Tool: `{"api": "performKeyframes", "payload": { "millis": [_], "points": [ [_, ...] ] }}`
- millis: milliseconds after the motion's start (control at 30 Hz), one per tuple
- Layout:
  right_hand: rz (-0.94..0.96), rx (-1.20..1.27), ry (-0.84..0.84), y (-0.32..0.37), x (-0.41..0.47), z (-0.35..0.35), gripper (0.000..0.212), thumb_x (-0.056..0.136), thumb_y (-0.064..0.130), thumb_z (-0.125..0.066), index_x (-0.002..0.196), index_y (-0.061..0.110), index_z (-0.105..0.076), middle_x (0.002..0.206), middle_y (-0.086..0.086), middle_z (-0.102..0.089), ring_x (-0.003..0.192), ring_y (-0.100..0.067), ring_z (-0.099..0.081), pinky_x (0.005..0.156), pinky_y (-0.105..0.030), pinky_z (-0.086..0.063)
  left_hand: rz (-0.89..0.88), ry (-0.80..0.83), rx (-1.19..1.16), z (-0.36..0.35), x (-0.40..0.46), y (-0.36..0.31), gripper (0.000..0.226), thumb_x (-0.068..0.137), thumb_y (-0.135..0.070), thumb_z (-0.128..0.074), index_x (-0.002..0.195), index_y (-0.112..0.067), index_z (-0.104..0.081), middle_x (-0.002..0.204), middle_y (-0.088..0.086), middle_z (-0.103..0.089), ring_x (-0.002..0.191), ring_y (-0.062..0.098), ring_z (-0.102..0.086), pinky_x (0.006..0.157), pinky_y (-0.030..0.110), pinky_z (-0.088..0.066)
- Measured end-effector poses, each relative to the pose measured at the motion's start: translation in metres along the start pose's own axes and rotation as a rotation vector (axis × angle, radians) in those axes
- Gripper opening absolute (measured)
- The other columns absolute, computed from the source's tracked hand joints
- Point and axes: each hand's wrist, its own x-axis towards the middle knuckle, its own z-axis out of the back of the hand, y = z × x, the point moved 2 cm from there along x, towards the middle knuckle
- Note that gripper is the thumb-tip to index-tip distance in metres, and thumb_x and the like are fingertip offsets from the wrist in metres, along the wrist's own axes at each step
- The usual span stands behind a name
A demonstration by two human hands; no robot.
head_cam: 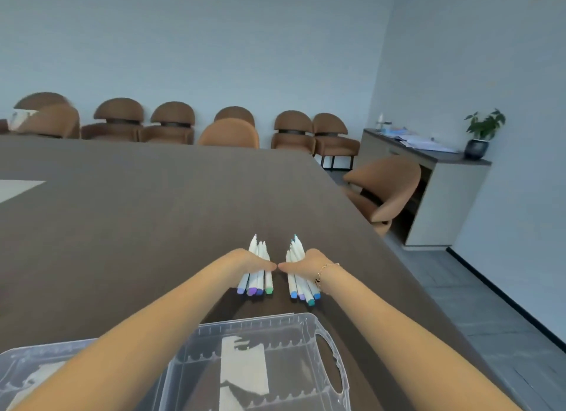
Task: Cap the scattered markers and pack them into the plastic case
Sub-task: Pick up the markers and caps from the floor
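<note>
Two bundles of white markers lie on the dark table, tips pointing away from me, coloured ends toward me. My left hand [249, 262] rests palm down over the left bundle [255, 283], which has purple, blue and green ends. Over the right bundle [301, 288], with blue, lilac and teal ends, lies my right hand [306, 262], a bracelet on its wrist. The thumbs touch between the bundles. The clear plastic case [275, 328] lies open close to me, under my forearms, with a handle cut-out at its right end and no markers visible inside.
The dark table [137, 211] stretches far ahead and left; its right edge runs diagonally near the case. Brown chairs line the back wall [291, 129], one stands at the table's right side [386, 190]. A sideboard with a plant [481, 135] is at the right wall.
</note>
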Motion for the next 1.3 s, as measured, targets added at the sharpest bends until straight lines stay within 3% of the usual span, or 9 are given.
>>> {"api": "performKeyframes", "payload": {
  "millis": [100, 367, 567, 733, 800, 867, 967, 1100, 1300],
  "points": [
    [-0.037, 0.027, 0.008, 0.000, 0.011, -0.004, 0.064, 0.087, 0.046, -0.060, 0.134, 0.007, -0.039, 0.131, -0.011, -0.049, 0.107, -0.022, -0.052, 0.078, -0.027, -0.042, -0.021, -0.101, 0.056, 0.005, 0.009, 0.001, 0.048, 0.085, -0.052, -0.058, 0.106, -0.011, -0.044, 0.084, 0.005, -0.051, 0.075, 0.015, -0.052, 0.074, 0.027, -0.038],
    [0.006, -0.090, 0.001, 0.004, 0.013, -0.002, 0.050, 0.089, 0.042, -0.059, 0.123, 0.006, -0.049, 0.116, -0.011, -0.053, 0.090, -0.018, -0.048, 0.077, -0.024, -0.043, -0.045, -0.054, -0.210, 0.003, 0.010, 0.006, 0.032, 0.090, -0.031, -0.062, 0.092, -0.003, -0.047, 0.069, 0.007, -0.061, 0.080, 0.022, -0.060, 0.080, 0.030, -0.053],
    [0.087, -0.117, -0.182, -0.007, 0.019, -0.007, 0.044, 0.090, 0.042, -0.058, 0.062, 0.014, -0.039, 0.061, 0.000, -0.036, 0.051, -0.011, -0.035, 0.046, -0.015, -0.024, -0.176, -0.293, 0.048, 0.011, 0.017, 0.020, 0.040, 0.085, -0.040, -0.065, 0.067, -0.010, -0.046, 0.063, 0.001, -0.047, 0.056, 0.012, -0.049, 0.046, 0.018, -0.035],
    [0.281, -0.142, -0.266, -0.030, 0.014, -0.008, 0.030, 0.093, 0.039, -0.054, 0.105, 0.011, -0.055, 0.101, -0.004, -0.055, 0.070, -0.009, -0.047, 0.054, -0.009, -0.030, -0.320, -0.368, 0.206, 0.011, 0.031, 0.036, 0.049, 0.088, -0.046, -0.058, 0.058, -0.008, -0.048, 0.048, 0.002, -0.033, 0.045, 0.012, -0.037, 0.046, 0.019, -0.028],
    [0.345, -0.227, -0.261, -0.037, 0.013, -0.003, 0.035, 0.093, 0.041, -0.052, 0.115, 0.014, -0.053, 0.118, -0.004, -0.053, 0.082, -0.010, -0.052, 0.063, -0.009, -0.038, -0.391, -0.453, 0.271, 0.015, 0.027, 0.039, 0.047, 0.090, -0.048, -0.055, 0.065, -0.007, -0.057, 0.057, 0.003, -0.048, 0.052, 0.013, -0.049, 0.049, 0.018, -0.035],
    [0.437, -0.272, -0.245, -0.044, 0.012, 0.003, 0.042, 0.091, 0.048, -0.050, 0.124, 0.021, -0.050, 0.131, -0.001, -0.048, 0.101, -0.011, -0.055, 0.083, -0.016, -0.047, -0.525, -0.566, 0.360, 0.017, 0.019, 0.041, 0.040, 0.092, -0.050, -0.048, 0.097, -0.013, -0.065, 0.099, 0.003, -0.059, 0.078, 0.013, -0.060, 0.063, 0.016, -0.044],
    [0.700, -0.401, -0.069, -0.051, 0.012, 0.009, 0.057, 0.091, 0.057, -0.041, 0.143, 0.037, -0.030, 0.156, 0.014, -0.017, 0.144, -0.008, -0.015, 0.113, -0.028, -0.021, -0.917, -0.403, 0.541, 0.018, 0.013, 0.044, 0.050, 0.097, -0.049, -0.032, 0.143, -0.031, -0.036, 0.154, -0.007, -0.022, 0.139, 0.015, -0.025, 0.112, 0.028, -0.026],
    [0.803, -0.511, 0.133, -0.058, 0.017, -0.002, 0.072, 0.087, 0.068, -0.032, 0.149, 0.043, -0.005, 0.155, 0.023, 0.007, 0.140, 0.005, 0.013, 0.114, -0.024, -0.004, -1.054, -0.078, 0.715, 0.007, 0.026, 0.053, 0.065, 0.093, -0.060, -0.020, 0.148, -0.038, 0.007, 0.153, -0.020, 0.021, 0.139, -0.003, 0.024, 0.115, 0.023, 0.013],
    [0.773, -0.410, 0.009, -0.052, 0.027, -0.013, 0.061, 0.094, 0.055, -0.034, 0.149, 0.032, -0.023, 0.157, 0.013, -0.017, 0.143, -0.003, -0.013, 0.116, -0.022, -0.014, -1.035, -0.085, 0.380, -0.014, 0.038, 0.043, 0.056, 0.098, -0.047, -0.032, 0.149, -0.033, -0.017, 0.157, -0.017, -0.007, 0.139, -0.009, 0.004, 0.116, 0.019, 0.005]
  ]
}}
